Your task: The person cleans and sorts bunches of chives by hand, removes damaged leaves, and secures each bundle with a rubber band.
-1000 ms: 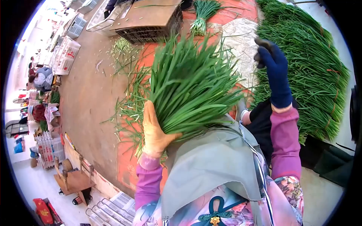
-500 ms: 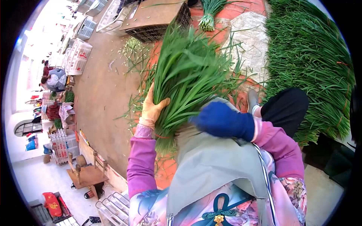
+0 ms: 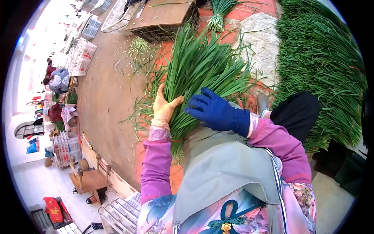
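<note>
A large bunch of long green leafy stalks [image 3: 202,66] rests at my lap, its leaves fanned away from me. A red band circles it near the stem end. My left hand [image 3: 164,107], in a pale orange glove, grips the bunch's left side with the thumb across the leaves. On its right side lies my right hand [image 3: 208,109], in a dark blue glove, its fingers spread over the leaves.
A long pile of green bundles [image 3: 319,70] covers the right side. Ahead stand a board-topped crate [image 3: 161,17] and a smaller bundle [image 3: 218,13]. Loose trimmings [image 3: 138,48] lie on the floor. A wooden stool [image 3: 91,181] and a seated person [image 3: 60,81] are at the left.
My right hand has come down from the raised position at the right onto the bunch. The bunch has turned more upright in my left hand, and its red band now shows.
</note>
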`<action>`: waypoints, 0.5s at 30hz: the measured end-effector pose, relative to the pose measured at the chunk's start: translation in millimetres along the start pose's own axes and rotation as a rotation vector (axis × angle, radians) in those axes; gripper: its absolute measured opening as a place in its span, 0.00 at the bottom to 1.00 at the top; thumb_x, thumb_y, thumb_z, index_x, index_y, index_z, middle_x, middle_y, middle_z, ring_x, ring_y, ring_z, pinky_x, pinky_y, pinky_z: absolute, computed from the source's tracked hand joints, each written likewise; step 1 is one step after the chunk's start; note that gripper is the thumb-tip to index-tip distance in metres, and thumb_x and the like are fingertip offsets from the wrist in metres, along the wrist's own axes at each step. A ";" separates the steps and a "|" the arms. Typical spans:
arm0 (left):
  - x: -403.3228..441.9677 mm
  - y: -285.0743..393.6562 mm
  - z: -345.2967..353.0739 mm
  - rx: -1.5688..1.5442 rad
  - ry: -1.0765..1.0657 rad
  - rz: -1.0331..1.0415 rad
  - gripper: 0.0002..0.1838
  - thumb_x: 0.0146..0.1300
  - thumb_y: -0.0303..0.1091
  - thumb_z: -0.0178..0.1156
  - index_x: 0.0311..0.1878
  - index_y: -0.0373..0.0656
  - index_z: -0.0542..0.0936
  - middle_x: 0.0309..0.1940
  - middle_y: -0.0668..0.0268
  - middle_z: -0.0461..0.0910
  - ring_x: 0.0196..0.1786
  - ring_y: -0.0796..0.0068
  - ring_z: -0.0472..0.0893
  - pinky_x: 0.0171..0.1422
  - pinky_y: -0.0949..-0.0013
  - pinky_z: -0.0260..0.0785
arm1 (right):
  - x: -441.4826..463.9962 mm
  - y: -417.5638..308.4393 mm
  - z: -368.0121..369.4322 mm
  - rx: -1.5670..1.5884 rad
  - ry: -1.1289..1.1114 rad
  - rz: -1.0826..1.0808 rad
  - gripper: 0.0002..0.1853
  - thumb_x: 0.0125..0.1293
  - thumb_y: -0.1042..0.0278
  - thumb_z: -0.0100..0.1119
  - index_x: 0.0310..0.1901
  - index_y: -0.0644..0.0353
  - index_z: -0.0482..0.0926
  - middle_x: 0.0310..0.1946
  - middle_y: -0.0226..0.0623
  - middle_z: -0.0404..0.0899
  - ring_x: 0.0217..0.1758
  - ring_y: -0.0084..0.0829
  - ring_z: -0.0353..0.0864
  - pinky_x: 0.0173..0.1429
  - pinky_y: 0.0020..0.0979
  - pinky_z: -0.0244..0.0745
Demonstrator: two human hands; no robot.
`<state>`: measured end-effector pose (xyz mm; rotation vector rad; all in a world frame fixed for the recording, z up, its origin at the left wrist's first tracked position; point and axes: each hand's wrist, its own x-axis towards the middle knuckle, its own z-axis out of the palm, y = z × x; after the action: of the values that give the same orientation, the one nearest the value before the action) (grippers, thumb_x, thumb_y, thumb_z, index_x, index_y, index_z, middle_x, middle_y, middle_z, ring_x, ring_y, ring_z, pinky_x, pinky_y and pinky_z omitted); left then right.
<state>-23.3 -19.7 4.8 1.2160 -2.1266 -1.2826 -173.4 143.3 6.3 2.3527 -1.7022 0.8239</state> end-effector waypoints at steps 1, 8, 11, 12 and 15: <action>-6.5 15.6 0.4 0.039 0.000 -0.020 0.50 0.40 0.41 0.74 0.64 0.37 0.57 0.48 0.59 0.77 0.50 0.69 0.76 0.58 0.69 0.64 | -0.9 4.6 -5.5 0.126 -0.050 0.102 0.24 0.52 0.66 0.56 0.53 0.54 0.71 0.48 0.39 0.73 0.54 0.39 0.72 0.58 0.47 0.64; -19.7 24.4 14.6 0.408 0.084 -0.030 0.57 0.35 0.49 0.75 0.68 0.45 0.52 0.50 0.58 0.76 0.49 0.62 0.77 0.56 0.67 0.66 | 11.5 60.9 -43.2 0.929 0.464 0.787 0.18 0.60 0.65 0.59 0.51 0.59 0.73 0.25 0.30 0.77 0.25 0.18 0.74 0.27 0.19 0.67; -22.3 29.0 23.1 0.444 0.080 0.027 0.59 0.33 0.51 0.74 0.68 0.44 0.51 0.50 0.56 0.75 0.48 0.60 0.77 0.54 0.67 0.68 | 16.7 81.1 -51.8 0.919 0.523 0.960 0.23 0.56 0.62 0.64 0.52 0.59 0.72 0.19 0.29 0.75 0.17 0.16 0.70 0.22 0.21 0.65; -22.7 33.7 26.0 0.486 0.070 0.023 0.60 0.32 0.51 0.74 0.68 0.43 0.51 0.50 0.55 0.75 0.48 0.60 0.77 0.54 0.68 0.68 | 18.7 84.2 -54.1 0.933 0.553 1.054 0.24 0.56 0.61 0.64 0.54 0.59 0.71 0.19 0.29 0.75 0.16 0.16 0.69 0.20 0.21 0.63; -30.3 43.2 25.5 0.444 -0.049 0.134 0.62 0.30 0.47 0.75 0.68 0.40 0.48 0.58 0.51 0.67 0.58 0.57 0.70 0.61 0.65 0.62 | 10.2 95.1 -56.1 1.101 0.622 1.058 0.17 0.60 0.60 0.59 0.48 0.59 0.76 0.18 0.30 0.74 0.14 0.18 0.69 0.18 0.20 0.64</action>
<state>-44.5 27.8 31.7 1.1840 -2.5690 -0.8134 -277.5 123.1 38.6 0.8650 -2.3771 2.8042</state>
